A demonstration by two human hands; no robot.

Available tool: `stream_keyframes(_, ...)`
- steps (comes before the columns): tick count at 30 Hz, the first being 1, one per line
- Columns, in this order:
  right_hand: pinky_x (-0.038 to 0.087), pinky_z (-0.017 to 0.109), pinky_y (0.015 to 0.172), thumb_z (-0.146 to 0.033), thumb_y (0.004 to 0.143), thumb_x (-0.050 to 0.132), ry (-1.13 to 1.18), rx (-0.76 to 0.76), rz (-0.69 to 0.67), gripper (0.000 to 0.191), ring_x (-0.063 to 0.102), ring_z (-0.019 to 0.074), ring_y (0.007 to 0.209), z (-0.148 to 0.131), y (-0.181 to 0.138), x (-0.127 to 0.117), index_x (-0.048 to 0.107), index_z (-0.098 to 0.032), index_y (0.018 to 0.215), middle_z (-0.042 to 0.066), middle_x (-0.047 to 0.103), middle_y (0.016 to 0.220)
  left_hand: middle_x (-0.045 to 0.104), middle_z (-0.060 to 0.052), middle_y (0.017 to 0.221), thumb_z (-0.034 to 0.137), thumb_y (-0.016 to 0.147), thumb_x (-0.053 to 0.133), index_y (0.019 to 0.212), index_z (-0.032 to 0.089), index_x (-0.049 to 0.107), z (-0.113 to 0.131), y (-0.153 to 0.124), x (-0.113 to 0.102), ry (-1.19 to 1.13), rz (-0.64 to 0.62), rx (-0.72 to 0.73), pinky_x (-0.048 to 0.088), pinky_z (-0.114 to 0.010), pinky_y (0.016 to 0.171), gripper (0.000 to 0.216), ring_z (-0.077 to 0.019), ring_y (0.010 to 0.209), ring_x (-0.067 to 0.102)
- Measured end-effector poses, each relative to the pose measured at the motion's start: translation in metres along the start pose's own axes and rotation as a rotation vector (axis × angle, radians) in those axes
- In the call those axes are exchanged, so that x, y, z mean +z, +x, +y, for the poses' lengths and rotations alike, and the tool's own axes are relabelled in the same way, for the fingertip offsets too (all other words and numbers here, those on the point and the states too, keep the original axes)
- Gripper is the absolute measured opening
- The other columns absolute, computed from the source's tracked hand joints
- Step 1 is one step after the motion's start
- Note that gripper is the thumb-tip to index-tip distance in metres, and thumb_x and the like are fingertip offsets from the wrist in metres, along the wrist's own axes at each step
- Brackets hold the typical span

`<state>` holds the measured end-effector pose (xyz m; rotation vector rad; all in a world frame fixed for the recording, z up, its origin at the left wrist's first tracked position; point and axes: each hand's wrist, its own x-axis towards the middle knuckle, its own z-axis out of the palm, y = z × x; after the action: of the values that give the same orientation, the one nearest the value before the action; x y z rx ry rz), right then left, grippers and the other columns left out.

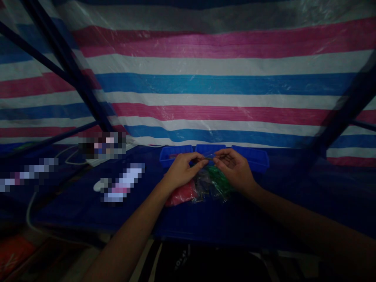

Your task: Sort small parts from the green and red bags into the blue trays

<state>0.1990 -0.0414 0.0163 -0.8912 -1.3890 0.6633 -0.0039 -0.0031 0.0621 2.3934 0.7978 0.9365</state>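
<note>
Piece (209,158): thin, kind unclear; pinched between fingertips of left hand (182,167) and right hand (236,168).
Green packet (219,182), red packet (180,195): below fingers.
Drop risk: loosened pinch may lose piece among packets.

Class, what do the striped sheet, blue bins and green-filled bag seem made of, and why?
Striped sheet: probably plastic tarpaulin, faintly glossy; creases catch light.
Blue bins: likely smooth plastic; thin rims.
Green-filled bag: apparently glossy clear film; wrinkled, transparent.
</note>
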Motion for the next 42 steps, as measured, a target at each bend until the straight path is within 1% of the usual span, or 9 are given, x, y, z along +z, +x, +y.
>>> stream_keyframes(12,0.060,0.036,0.084,-0.037,0.082,0.077,0.088,0.094,-0.085,0.033,0.070,0.0187,0.088,0.004,0.002,-0.001,0.063,-0.021,0.107,0.004,0.070,0.091,0.076,-0.005,0.097,0.038,0.098,0.056,0.100,0.022,0.074,-0.001,0.000,-0.001,-0.004,0.035,-0.012,0.053,-0.034,0.081,0.024,-0.0186,0.089,0.069)
stream_keyframes(18,0.060,0.036,0.077,-0.042,0.081,0.078,0.098,0.150,-0.093,0.040,0.072,0.0197,0.081,0.003,0.004,-0.003,0.061,-0.022,0.112,0.004,0.074,0.089,0.076,-0.005,0.100,0.037,0.100,0.054,0.101,0.021,0.073,-0.001,0.000,0.000,-0.057,0.049,-0.014,0.053,-0.033,0.084,0.025,-0.0188,0.093,0.069)
stream_keyframes(21,0.058,0.038,0.077,-0.039,0.085,0.074,-0.047,0.033,-0.028,0.031,0.071,0.0211,0.082,0.004,0.010,-0.010,0.064,-0.023,0.110,0.005,0.074,0.094,0.075,-0.005,0.102,0.035,0.102,0.050,0.101,0.022,0.073,-0.002,0.000,-0.001,0.014,0.073,0.004,0.052,-0.034,0.087,0.027,-0.0191,0.096,0.068)
stream_keyframes(26,0.050,0.049,0.091,-0.027,0.092,0.063,-0.594,-0.322,0.050,0.013,0.064,0.0270,0.093,0.012,0.027,-0.032,0.071,-0.025,0.103,0.007,0.072,0.098,0.074,-0.006,0.099,0.035,0.103,0.048,0.098,0.020,0.072,-0.009,0.000,-0.003,0.225,0.129,0.027,0.051,-0.035,0.085,0.028,-0.0208,0.095,0.068)
stream_keyframes(30,0.045,0.056,0.097,-0.025,0.089,0.067,-0.774,-0.439,-0.112,0.024,0.059,0.0327,0.104,0.014,0.030,-0.034,0.071,-0.024,0.112,0.009,0.073,0.104,0.073,-0.006,0.099,0.034,0.103,0.046,0.100,0.020,0.070,-0.015,-0.002,-0.003,0.318,0.167,0.037,0.051,-0.036,0.085,0.028,-0.0210,0.094,0.068)
stream_keyframes(34,0.046,0.054,0.098,-0.027,0.091,0.066,-0.749,-0.537,-0.468,0.019,0.060,0.0297,0.104,0.001,0.015,-0.020,0.072,-0.026,0.109,0.007,0.074,0.103,0.073,-0.006,0.098,0.032,0.103,0.047,0.100,0.020,0.070,-0.016,-0.002,-0.003,0.351,0.158,0.045,0.051,-0.037,0.087,0.026,-0.0209,0.094,0.067)
stream_keyframes(36,0.043,0.056,0.104,-0.032,0.091,0.068,-0.722,-0.595,-0.593,0.017,0.057,0.0311,0.117,-0.006,0.005,-0.012,0.073,-0.025,0.106,0.008,0.074,0.110,0.073,-0.005,0.097,0.032,0.103,0.047,0.098,0.020,0.070,-0.015,-0.002,-0.003,0.351,0.145,0.041,0.051,-0.037,0.085,0.026,-0.0208,0.092,0.067)
stream_keyframes(39,0.040,0.056,0.109,-0.035,0.094,0.065,-0.740,-0.640,-0.669,0.018,0.049,0.0324,0.133,-0.010,-0.006,-0.003,0.075,-0.023,0.101,0.009,0.071,0.122,0.073,-0.005,0.096,0.032,0.103,0.045,0.096,0.020,0.069,-0.013,-0.002,-0.003,0.351,0.129,0.029,0.051,-0.036,0.084,0.028,-0.0206,0.091,0.068)
stream_keyframes(42,0.041,0.054,0.110,-0.035,0.097,0.061,-0.779,-0.642,-0.696,0.022,0.051,0.0302,0.131,-0.008,-0.010,0.000,0.074,-0.020,0.107,0.010,0.071,0.123,0.073,-0.005,0.096,0.032,0.103,0.046,0.096,0.020,0.069,-0.012,-0.002,-0.003,0.350,0.125,0.023,0.051,-0.036,0.084,0.028,-0.0208,0.093,0.068)
